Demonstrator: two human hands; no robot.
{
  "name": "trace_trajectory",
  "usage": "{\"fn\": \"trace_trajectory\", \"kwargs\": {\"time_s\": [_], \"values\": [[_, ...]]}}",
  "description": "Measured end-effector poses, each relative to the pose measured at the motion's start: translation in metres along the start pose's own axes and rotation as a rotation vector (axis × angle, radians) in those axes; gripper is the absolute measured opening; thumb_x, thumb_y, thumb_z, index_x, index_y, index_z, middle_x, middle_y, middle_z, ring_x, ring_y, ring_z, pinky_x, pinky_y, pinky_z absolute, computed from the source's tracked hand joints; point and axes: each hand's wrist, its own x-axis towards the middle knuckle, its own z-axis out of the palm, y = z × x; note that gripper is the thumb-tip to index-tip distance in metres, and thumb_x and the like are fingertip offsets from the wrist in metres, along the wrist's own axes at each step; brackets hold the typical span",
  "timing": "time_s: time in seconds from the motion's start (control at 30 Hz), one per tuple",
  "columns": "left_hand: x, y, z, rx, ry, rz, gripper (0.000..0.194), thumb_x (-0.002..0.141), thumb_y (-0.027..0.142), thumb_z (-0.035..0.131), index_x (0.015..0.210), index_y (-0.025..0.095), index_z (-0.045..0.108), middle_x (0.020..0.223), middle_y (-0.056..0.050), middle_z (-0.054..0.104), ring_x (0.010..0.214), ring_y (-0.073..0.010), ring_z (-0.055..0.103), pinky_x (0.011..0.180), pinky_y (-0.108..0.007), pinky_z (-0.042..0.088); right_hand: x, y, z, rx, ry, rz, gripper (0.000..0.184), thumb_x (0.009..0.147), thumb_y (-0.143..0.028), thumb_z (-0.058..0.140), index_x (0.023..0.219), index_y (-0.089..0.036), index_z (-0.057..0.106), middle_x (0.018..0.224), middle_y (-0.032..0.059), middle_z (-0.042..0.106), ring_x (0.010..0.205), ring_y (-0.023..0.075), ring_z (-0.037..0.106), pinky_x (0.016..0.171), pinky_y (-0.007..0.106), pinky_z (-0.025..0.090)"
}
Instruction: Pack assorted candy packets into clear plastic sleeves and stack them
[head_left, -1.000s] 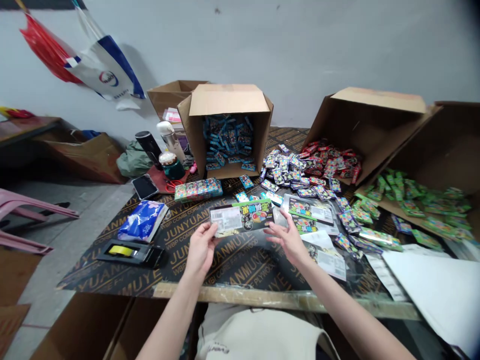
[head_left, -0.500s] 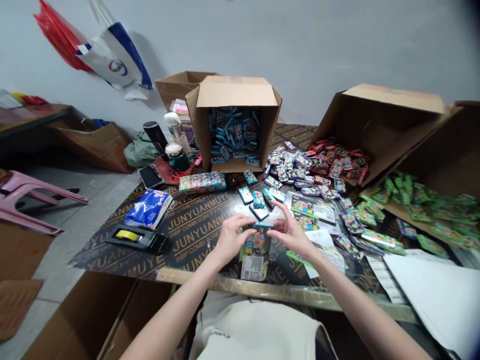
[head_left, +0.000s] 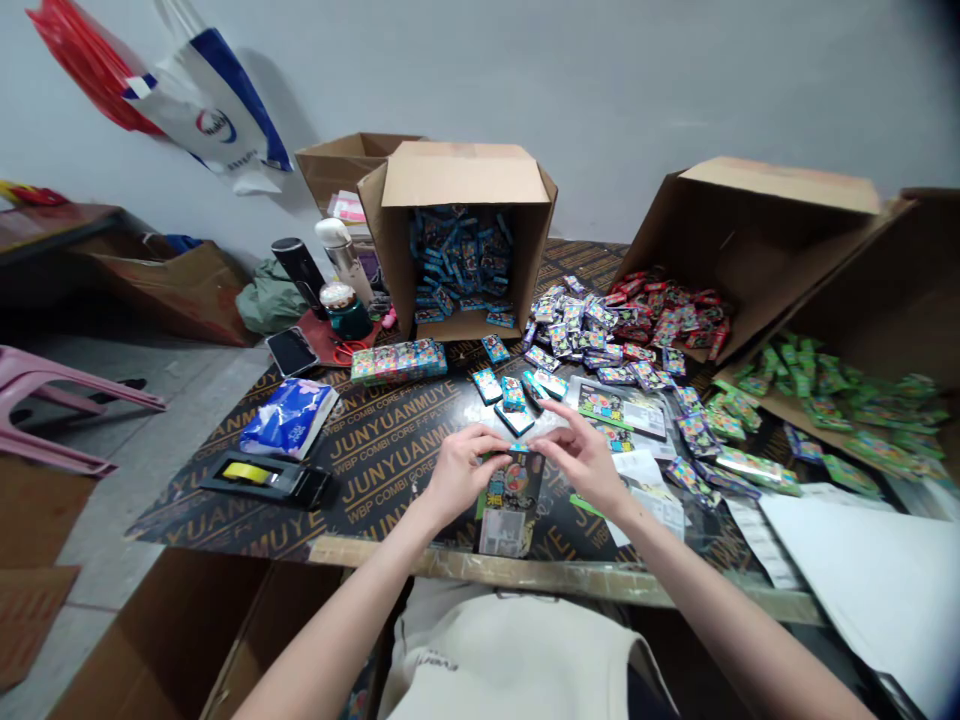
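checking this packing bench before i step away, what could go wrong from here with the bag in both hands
1. The clear printed plastic bag is pinched only at its top edge by the left hand and right hand, hanging over the table's front edge; a slip could drop it to the floor.
2. Loose small blue packets lie just beyond the hands and could be knocked aside.
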Motion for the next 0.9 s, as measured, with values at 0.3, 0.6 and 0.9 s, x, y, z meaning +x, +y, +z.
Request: {"fn": "trace_trajectory", "kwargs": {"time_s": [0.3,0.6,0.9], "values": [[-0.002,-0.003,0.003,-0.124,0.073,-0.115,0.004,0.068,0.015,0.066,0.07,0.017,0.062,0.075,-0.003,0.064,0.073,-0.0161,0.06,0.065,-0.027,0.045,0.034,-0.034,-0.01,-0.177,-0.11,-0.002,0.019,0.077,-0.035,0.06,0.071,-0.017,0.059,0.081,0.0026,0.06,0.081,0.0171,0.054,0.07,0.028,0.039],[-0.006,-0.002,0.006,-0.135,0.06,-0.109,0.007,0.066,0.014,0.061,0.072,0.017,0.059,0.081,-0.004,0.062,0.076,-0.0158,0.059,0.066,-0.027,0.046,0.028,-0.011,0.014,0.041,-0.223,0.266,0.024,0.069,-0.037,0.066,0.066,-0.015,0.06,0.071,0.0,0.058,0.063,0.0119,0.05,0.057,0.022,0.036],[-0.007,-0.007,0.02,-0.195,0.228,-0.255,0.018,0.064,0.024,0.069,0.075,0.017,0.057,0.072,0.0,0.06,0.067,-0.0127,0.057,0.063,-0.024,0.044,0.024,-0.001,0.026,0.147,-0.089,0.256,0.018,0.068,-0.031,0.065,0.074,-0.017,0.055,0.058,-0.0036,0.054,0.051,0.0095,0.046,0.046,0.019,0.032]]}}
